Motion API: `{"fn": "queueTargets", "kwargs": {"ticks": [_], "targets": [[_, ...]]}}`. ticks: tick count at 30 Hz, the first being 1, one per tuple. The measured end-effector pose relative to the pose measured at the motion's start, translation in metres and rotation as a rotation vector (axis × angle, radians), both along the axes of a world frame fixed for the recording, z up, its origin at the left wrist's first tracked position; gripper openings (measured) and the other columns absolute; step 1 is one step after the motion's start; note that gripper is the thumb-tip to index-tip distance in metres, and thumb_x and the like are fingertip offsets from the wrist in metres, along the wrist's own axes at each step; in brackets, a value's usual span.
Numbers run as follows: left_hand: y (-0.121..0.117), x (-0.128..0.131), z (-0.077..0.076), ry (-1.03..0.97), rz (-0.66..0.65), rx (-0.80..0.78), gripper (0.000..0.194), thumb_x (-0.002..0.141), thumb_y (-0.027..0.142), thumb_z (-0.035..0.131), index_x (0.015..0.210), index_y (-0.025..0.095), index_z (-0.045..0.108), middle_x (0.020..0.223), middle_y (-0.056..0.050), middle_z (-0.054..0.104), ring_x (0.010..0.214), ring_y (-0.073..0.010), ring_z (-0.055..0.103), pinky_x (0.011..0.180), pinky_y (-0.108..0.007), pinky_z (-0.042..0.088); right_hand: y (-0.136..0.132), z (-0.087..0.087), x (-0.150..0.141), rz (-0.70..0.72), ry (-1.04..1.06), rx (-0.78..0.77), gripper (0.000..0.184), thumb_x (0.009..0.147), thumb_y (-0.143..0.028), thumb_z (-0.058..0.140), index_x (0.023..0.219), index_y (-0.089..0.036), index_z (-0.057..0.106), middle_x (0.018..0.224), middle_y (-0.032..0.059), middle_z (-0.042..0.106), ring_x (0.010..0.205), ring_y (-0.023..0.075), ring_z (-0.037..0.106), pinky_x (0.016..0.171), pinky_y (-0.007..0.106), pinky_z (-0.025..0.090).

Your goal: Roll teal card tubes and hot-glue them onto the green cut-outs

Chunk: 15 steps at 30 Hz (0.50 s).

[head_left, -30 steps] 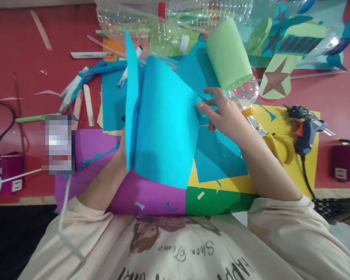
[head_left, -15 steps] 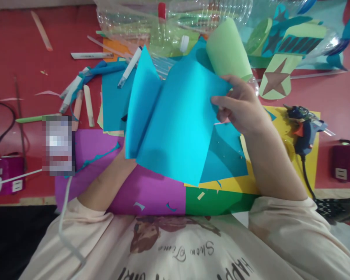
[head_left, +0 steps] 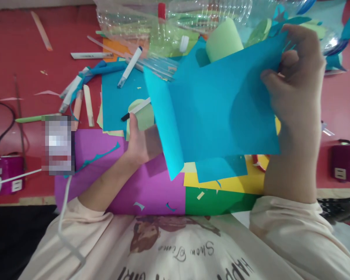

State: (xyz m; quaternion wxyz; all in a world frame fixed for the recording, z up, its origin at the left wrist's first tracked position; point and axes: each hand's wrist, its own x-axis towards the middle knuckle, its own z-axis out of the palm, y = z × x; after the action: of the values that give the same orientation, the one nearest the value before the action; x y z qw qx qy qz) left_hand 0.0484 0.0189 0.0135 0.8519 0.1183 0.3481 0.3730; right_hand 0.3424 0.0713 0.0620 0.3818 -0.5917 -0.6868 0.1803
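Observation:
A bright blue sheet of paper, folded or curled along its left side, hangs lifted above the work area. My right hand is closed on its upper right corner. My left hand lies below the sheet's left edge, thumb raised apart from the fingers, whose tips pass behind the paper. Close to that thumb, a white marker with a black end rests across a pale green paper piece. More blue paper lies flat beneath, and a rolled light green paper stands behind the lifted sheet.
Clear plastic bottles line the back. Several markers lie at left, one being a white marker. A phone with a cable sits on purple paper. Yellow paper and green paper border my front. A purple power socket stands at right.
My right hand has taken hold of the blue sheet and swung it up and to the right, unfolding it. My left hand has come into view, its thumb now away from the sheet.

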Motion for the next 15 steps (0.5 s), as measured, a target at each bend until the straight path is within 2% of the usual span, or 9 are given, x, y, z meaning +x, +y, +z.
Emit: {"fn": "queueTargets", "kwargs": {"ticks": [2,3,4,5,7,8,10,12,15], "targets": [[0.0,0.001,-0.001,0.017,-0.057,0.026,0.095,0.072,0.087,0.025,0.132,0.016,0.046,0.121,-0.014,0.064,0.131,-0.0377,0.044,0.104,-0.057,0.037,0.0,-0.002,-0.001,-0.099,-0.119,0.048,0.063,0.071,-0.001,0.05,0.127,-0.03,0.046,0.075,-0.0002,0.05,0.062,0.0148,0.048,0.051,0.028,0.033],[-0.001,0.001,-0.003,0.03,-0.079,0.055,0.097,0.069,0.088,0.031,0.134,0.016,0.044,0.124,-0.014,0.062,0.134,-0.0385,0.04,0.105,-0.058,0.035,-0.001,-0.003,-0.002,-0.142,-0.196,0.043,0.066,0.073,-0.002,0.052,0.133,-0.028,0.043,0.088,0.0048,0.059,0.076,0.0193,0.057,0.058,0.032,0.042],[-0.001,0.001,-0.004,0.043,-0.096,0.088,0.098,0.066,0.088,0.039,0.135,0.018,0.043,0.127,-0.014,0.06,0.136,-0.0386,0.037,0.105,-0.057,0.035,-0.003,-0.003,-0.005,-0.166,-0.283,0.017,0.067,0.075,-0.006,0.054,0.138,-0.025,0.039,0.11,0.011,0.061,0.097,0.0254,0.06,0.072,0.039,0.049],[-0.002,0.001,-0.005,0.056,-0.111,0.116,0.098,0.064,0.086,0.046,0.136,0.02,0.043,0.131,-0.013,0.058,0.138,-0.0382,0.035,0.106,-0.056,0.035,-0.005,-0.003,-0.008,-0.163,-0.369,-0.013,0.068,0.077,-0.01,0.057,0.14,-0.022,0.037,0.13,0.0154,0.054,0.118,0.0313,0.053,0.089,0.047,0.048],[-0.003,0.001,-0.007,0.071,-0.14,0.151,0.094,0.063,0.083,0.052,0.135,0.023,0.044,0.137,-0.012,0.054,0.139,-0.0367,0.032,0.106,-0.054,0.035,-0.011,-0.004,-0.017,-0.052,-0.504,-0.096,0.063,0.079,-0.022,0.063,0.139,-0.022,0.042,0.151,0.0151,0.035,0.14,0.0372,0.029,0.111,0.059,0.029],[-0.004,0.001,-0.007,0.071,-0.148,0.158,0.091,0.063,0.082,0.053,0.133,0.024,0.046,0.139,-0.011,0.052,0.139,-0.0362,0.033,0.106,-0.053,0.036,-0.013,-0.004,-0.022,0.041,-0.525,-0.146,0.059,0.081,-0.028,0.064,0.136,-0.024,0.044,0.153,0.0132,0.033,0.143,0.0377,0.025,0.114,0.062,0.022],[-0.004,0.002,-0.007,0.058,-0.145,0.161,0.088,0.059,0.082,0.058,0.127,0.026,0.051,0.139,-0.011,0.053,0.138,-0.0364,0.035,0.105,-0.052,0.037,-0.017,-0.006,-0.032,0.192,-0.475,-0.216,0.061,0.083,-0.035,0.062,0.139,-0.026,0.04,0.152,0.0133,0.035,0.142,0.0369,0.029,0.113,0.065,0.022],[-0.004,0.003,-0.006,0.052,-0.133,0.153,0.086,0.054,0.08,0.064,0.12,0.026,0.054,0.135,-0.011,0.056,0.136,-0.037,0.038,0.102,-0.05,0.04,-0.019,-0.006,-0.042,0.204,-0.401,-0.185,0.063,0.085,-0.032,0.06,0.142,-0.021,0.036,0.153,0.0163,0.033,0.143,0.0358,0.028,0.114,0.062,0.025],[-0.003,0.005,-0.008,0.102,-0.134,0.15,0.073,0.06,0.07,0.07,0.115,0.025,0.055,0.124,-0.01,0.063,0.128,-0.0347,0.048,0.096,-0.046,0.046,-0.021,-0.004,-0.052,0.212,-0.349,-0.076,0.04,0.086,-0.027,0.056,0.126,-0.022,0.053,0.15,0.0151,0.038,0.142,0.0347,0.03,0.115,0.06,0.023]]}}
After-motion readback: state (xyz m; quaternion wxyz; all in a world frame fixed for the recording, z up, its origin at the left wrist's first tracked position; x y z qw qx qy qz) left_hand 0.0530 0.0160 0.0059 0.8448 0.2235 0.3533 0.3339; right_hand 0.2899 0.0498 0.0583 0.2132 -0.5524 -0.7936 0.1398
